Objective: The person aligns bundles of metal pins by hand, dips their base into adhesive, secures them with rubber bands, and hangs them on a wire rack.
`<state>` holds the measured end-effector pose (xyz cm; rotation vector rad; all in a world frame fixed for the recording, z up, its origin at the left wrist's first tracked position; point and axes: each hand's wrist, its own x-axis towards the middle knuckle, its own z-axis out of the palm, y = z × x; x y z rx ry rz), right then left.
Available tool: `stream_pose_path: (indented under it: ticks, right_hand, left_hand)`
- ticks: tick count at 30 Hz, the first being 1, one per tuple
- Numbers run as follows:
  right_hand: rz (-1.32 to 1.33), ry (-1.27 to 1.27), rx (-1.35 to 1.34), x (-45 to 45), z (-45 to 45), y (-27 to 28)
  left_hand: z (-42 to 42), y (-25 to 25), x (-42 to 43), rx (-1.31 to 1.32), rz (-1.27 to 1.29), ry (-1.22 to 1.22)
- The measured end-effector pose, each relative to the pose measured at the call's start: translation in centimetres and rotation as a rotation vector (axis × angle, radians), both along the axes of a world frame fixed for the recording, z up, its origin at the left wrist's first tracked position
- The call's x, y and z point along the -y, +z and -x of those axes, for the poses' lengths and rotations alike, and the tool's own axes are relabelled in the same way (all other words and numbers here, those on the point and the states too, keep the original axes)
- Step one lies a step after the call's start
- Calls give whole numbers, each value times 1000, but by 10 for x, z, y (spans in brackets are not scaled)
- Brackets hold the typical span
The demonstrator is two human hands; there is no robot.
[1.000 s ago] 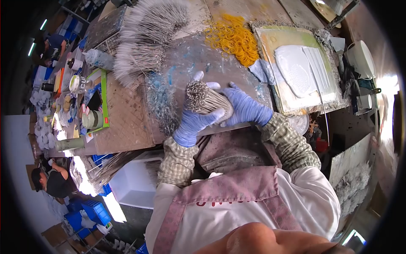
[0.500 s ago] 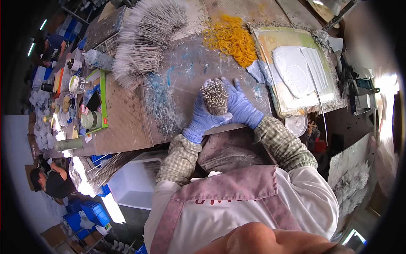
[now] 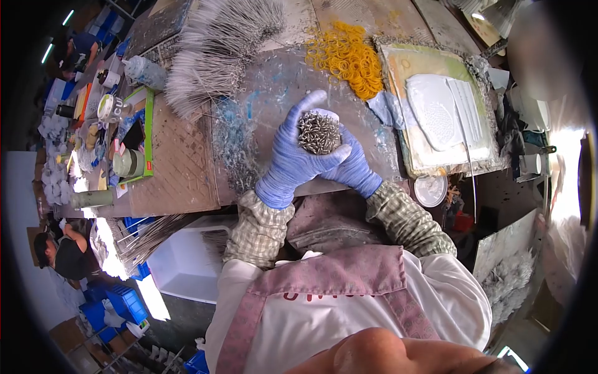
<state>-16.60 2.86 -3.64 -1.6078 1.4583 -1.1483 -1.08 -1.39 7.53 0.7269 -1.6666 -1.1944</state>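
Both hands wear bluish-purple knit gloves. Between them stands a tight round bundle of thin metal wires [image 3: 319, 133], its silvery cut ends facing up at me. My left hand [image 3: 288, 156] curls around the bundle's left and near side, with one finger raised past its far edge. Against the right side my right hand [image 3: 356, 161] is closed on the same bundle, its fingers partly hidden behind it. The bundle's lower part is hidden by the gloves. Under the hands lies the stained worktable [image 3: 274, 81].
Wire-stemmed white bristle brushes [image 3: 212, 56] are heaped at the far left. Yellow rubber bands [image 3: 352, 59] lie at the back, near a blue cloth [image 3: 385, 109]. To the right is a board [image 3: 398, 68] bearing white paste [image 3: 433, 112] and a thin rod. A white bin [image 3: 180, 262] stands below left.
The bundle has tilted slightly and shows more of its wire ends. My left hand has shifted round it, a finger now lifted; my right hand has slid lower behind it.
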Motion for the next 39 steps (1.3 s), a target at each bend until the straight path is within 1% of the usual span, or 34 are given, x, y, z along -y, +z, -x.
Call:
stream_pose_path:
  ticks: [1, 2, 3, 4, 6, 7, 8, 9, 10, 11, 12, 13, 15, 16, 17, 18, 19, 20, 22, 23, 24, 27, 31, 34, 35, 36, 38, 39]
  right_hand:
    - [50, 8, -67, 1, 2, -3]
    - [44, 11, -70, 2, 3, -6]
    - [78, 14, -118, 4, 4, -9]
    - [110, 16, -168, 4, 6, -10]
    - [95, -20, -214, 6, 10, -12]
    - [25, 33, -288, 11, 14, -13]
    - [-47, 87, -359, 13, 16, -14]
    - [5, 208, -519, 11, 21, -17]
    - [-2, 215, -530, 8, 26, -3]
    - [-21, 247, -644, 6, 33, 16]
    - [-46, 276, -754, 2, 39, 39]
    - [-82, 318, -715, 6, 52, 58]
    - [183, 268, -374, 13, 53, 137]
    - [375, 307, -253, 27, 47, 171]
    - [504, 332, -160, 35, 40, 201]
    - [607, 441, -212, 46, 39, 221]
    - [645, 469, -277, 48, 27, 233]
    - [683, 498, -344, 49, 10, 238]
    - [151, 564, -978, 35, -29, 192]
    - [538, 403, -952, 31, -26, 172]
    - [542, 418, -944, 41, -25, 173]
    - [429, 380, -902, 65, -16, 169]
    - [398, 396, -886, 41, -16, 170]
    - [403, 362, -880, 37, -16, 166]
    - [326, 420, -807, 41, -15, 170]
    - [329, 414, -807, 46, -11, 167]
    - [519, 536, 57, 55, 3, 154]
    - [520, 493, 36, 55, 22, 137]
  left_hand:
    - [2, -3, 1, -44, -48, -33]
    - [4, -7, 2, -88, -99, -67]
    - [7, -10, 3, -157, -112, -58]
    - [9, -12, 9, -163, -123, -56]
    - [11, -19, 19, -123, 198, -139]
    - [18, -24, 14, -246, 17, -175]
    - [16, -28, 15, -256, 6, -174]
    - [13, -31, 17, -104, 39, -144]
    - [12, -33, 19, 45, 77, -111]
    - [13, -31, 20, 89, 174, -46]
    - [14, -32, 18, 81, 168, -46]
    - [17, -34, 18, 64, 113, -32]
    - [19, -40, 14, 38, -12, 5]
    - [19, -43, 12, 43, -26, 8]
    - [20, -45, 15, 133, 118, 41]
    - [20, -46, 17, 222, 266, 73]
    - [20, -46, 15, -59, -236, -173]
    - [20, -46, 14, -57, -240, -171]
    - [21, -44, 13, -131, -257, -178]
    - [22, -43, 12, -178, -263, -174]
    - [23, -41, 11, -222, -266, -160]
    - [29, -34, 11, -322, -340, -188]
    - [37, -23, 11, -487, -327, -209]
    - [42, -17, 11, -610, -356, -213]
    - [43, -16, 11, -652, -360, -214]
    - [44, -15, 11, -693, -357, -218]
    - [45, -13, 11, -772, -348, -235]
    - [23, -49, 23, 6, 85, -69]
